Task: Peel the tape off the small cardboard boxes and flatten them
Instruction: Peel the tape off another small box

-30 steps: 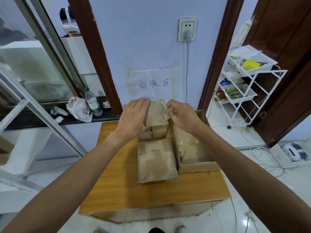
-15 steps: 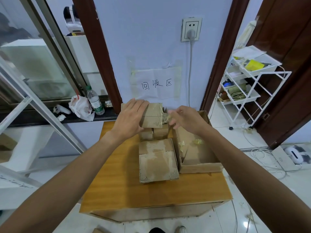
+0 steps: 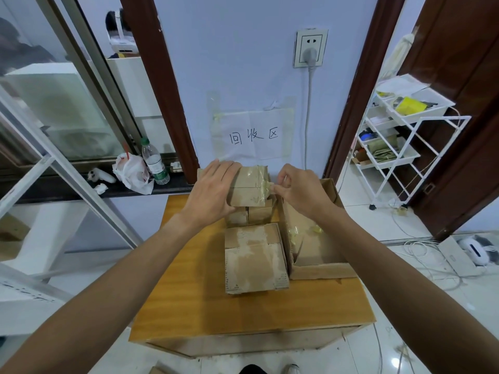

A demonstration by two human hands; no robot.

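Pale blue wall point(image 3: 243, 63) behind, with a handwritten paper sign point(image 3: 253, 134) taped on it, and a socket point(image 3: 310, 48) above with a plug and a cord point(image 3: 307, 117) hanging down. Dark brown door frames either side. White wire rack point(image 3: 410, 147) with trays of clutter at right; white tile floor point(image 3: 405, 225) with loose cables point(image 3: 421, 247). Dark ledge point(image 3: 67, 188) at left carries a bottle point(image 3: 154, 161) and a plastic bag point(image 3: 131, 171).

Wooden table point(image 3: 194, 292), orange-brown top. Flat stack point(image 3: 253, 260) of cardboard lies mid-table. Open carton point(image 3: 318, 269) sits along the table's right edge, touching the stack, with tape scraps point(image 3: 316, 229) inside. Small boxes point(image 3: 259, 213) stand at the far edge.

Box point(image 3: 249, 186) is held over the far edge, directly above the small boxes; can't tell if it rests on them. Left hand point(image 3: 213, 190) grips its left end, fingers curled over the top. Right hand point(image 3: 299, 188) pinches the tape point(image 3: 266, 182) at the box's right edge between thumb and fingertip, other fingers curled. Tape is partly lifted, the rest stuck across the top.
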